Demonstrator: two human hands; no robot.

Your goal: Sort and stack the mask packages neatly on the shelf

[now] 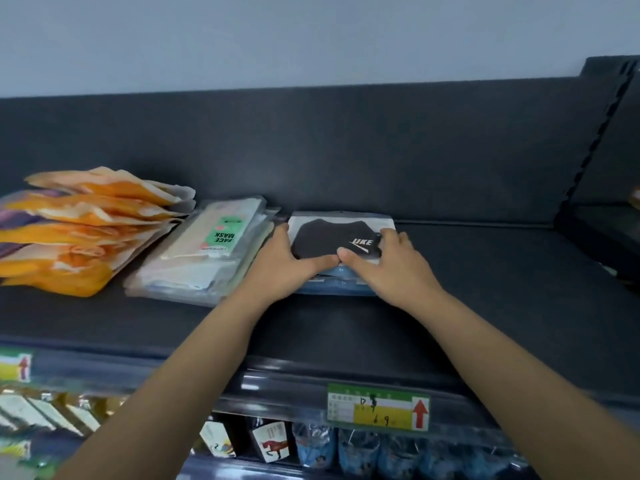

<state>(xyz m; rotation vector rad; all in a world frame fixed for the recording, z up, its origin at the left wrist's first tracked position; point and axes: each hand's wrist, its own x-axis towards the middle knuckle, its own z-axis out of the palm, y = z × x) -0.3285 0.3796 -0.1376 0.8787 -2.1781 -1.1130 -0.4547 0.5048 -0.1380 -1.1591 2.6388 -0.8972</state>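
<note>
A clear package holding a black mask (325,237) with white lettering lies on top of a small stack with blue packages (332,287) beneath, at the middle of the dark shelf (485,271). My left hand (287,268) presses on the package's left side, thumb stretched along its front edge. My right hand (388,265) rests on its right side, fingers over the lettering corner, thumb meeting the left thumb. To the left lies a pile of pale "FACE MASK" packages (204,251). Further left sits a loose heap of orange packages (86,230).
The shelf's dark back panel (346,150) rises behind the stacks. A side upright (595,140) bounds the shelf at right. A price tag (379,407) with a red arrow hangs on the front rail. Below it, a lower shelf holds small packaged goods (311,445).
</note>
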